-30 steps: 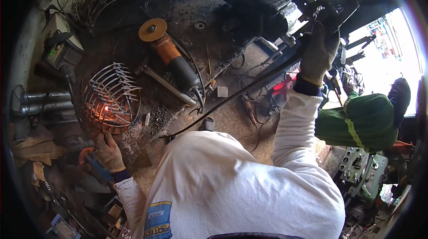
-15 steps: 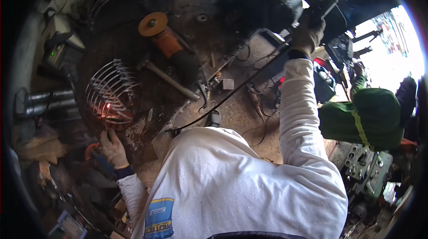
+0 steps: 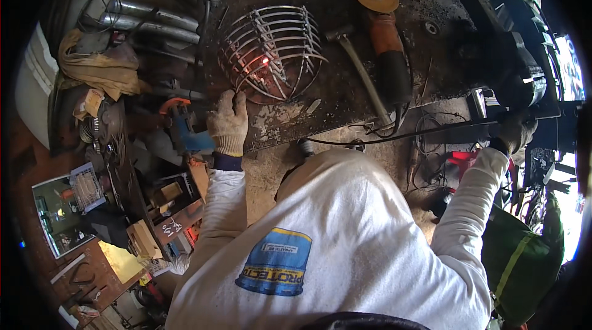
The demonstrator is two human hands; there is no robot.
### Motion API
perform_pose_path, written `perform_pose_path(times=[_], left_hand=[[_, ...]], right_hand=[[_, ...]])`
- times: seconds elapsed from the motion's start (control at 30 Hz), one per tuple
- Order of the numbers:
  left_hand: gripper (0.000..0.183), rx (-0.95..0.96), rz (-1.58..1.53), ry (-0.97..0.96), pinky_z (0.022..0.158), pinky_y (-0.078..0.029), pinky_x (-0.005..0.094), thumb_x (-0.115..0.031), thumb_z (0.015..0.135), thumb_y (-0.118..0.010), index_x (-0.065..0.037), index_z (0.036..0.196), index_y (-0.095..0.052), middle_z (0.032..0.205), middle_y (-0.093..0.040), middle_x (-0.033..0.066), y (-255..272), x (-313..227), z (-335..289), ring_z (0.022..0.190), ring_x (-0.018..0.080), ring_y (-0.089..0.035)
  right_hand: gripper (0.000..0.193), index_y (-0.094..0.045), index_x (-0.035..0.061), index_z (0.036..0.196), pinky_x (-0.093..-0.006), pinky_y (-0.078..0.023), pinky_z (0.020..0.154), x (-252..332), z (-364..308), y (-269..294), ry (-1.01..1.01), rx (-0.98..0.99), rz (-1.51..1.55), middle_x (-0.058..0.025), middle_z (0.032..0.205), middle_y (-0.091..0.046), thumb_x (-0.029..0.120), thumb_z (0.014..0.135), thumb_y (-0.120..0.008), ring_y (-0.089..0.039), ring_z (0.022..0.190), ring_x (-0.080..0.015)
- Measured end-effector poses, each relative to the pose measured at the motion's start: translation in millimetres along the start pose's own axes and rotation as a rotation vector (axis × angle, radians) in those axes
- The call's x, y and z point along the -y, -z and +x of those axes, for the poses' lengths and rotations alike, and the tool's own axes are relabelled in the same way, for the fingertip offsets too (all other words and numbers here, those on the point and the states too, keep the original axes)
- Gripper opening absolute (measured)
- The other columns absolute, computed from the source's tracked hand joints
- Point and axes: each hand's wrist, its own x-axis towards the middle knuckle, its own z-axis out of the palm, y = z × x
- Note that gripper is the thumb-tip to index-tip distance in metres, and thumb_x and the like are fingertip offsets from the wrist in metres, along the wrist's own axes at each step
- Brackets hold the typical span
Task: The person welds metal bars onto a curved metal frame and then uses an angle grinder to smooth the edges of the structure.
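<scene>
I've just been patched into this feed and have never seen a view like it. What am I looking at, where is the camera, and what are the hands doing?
The camera sits on a person's head and looks down, so the white sweatshirt fills the bottom and straight edges bend. No machine is working: these are two gloved hands. The left hand rests on the edge of a dark metal workbench, just below a round wire cage with one glowing orange spot. The right hand is stretched far to the right and grips a dark handle-like part; what it is cannot be told. On the bench lie an orange angle grinder and a hammer. Metal pipes lie at upper left.
</scene>
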Motion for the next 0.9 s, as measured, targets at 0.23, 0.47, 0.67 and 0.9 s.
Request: perform_pose_path(times=[0.23,0.47,0.67,0.9], left_hand=[[0.025,-0.010,-0.029,0.018,0.061,-0.056,0.0435,-0.037,0.094,-0.070,-0.014,0.106,-0.074,0.094,-0.076,0.0091,0,2,-3,0.068,0.0361,-0.071],[0.018,0.223,-0.080,0.124,0.070,-0.057,0.0412,-0.020,0.091,-0.072,-0.011,0.106,-0.074,0.116,-0.072,0.0090,9,6,1,0.089,0.0306,-0.072],[0.026,0.200,0.091,-0.133,0.070,-0.056,0.0407,-0.017,0.084,-0.074,-0.015,0.110,-0.075,0.119,-0.068,0.0046,-11,28,-13,0.092,0.0286,-0.070],[0.015,0.150,-0.112,-0.042,0.066,-0.054,0.0435,-0.016,0.086,-0.073,-0.013,0.100,-0.071,0.097,-0.071,0.0095,0,19,-1,0.081,0.0333,-0.068]], right_hand=[[0.059,-0.060,-0.0065,0.130,-0.0389,-0.056,0.088,9,-71,-6,0.048,-0.089,0.357,-0.0246,0.116,-0.069,0.045,0.101,-0.059,-0.069,0.104,-0.0300],[0.024,-0.068,0.0084,0.119,-0.0384,-0.059,0.077,131,-264,-4,0.956,0.688,0.485,-0.0133,0.105,-0.072,0.016,0.096,-0.067,-0.073,0.092,-0.0290],[0.025,-0.068,0.0137,0.107,-0.0510,-0.056,0.073,185,-318,-63,1.074,0.994,-0.082,-0.0165,0.101,-0.071,0.034,0.099,-0.055,-0.070,0.091,-0.0388],[0.027,-0.068,0.0121,0.103,-0.0523,-0.054,0.071,186,-322,-81,1.117,0.948,-0.073,-0.0181,0.088,-0.071,0.037,0.097,-0.060,-0.068,0.083,-0.0410]])
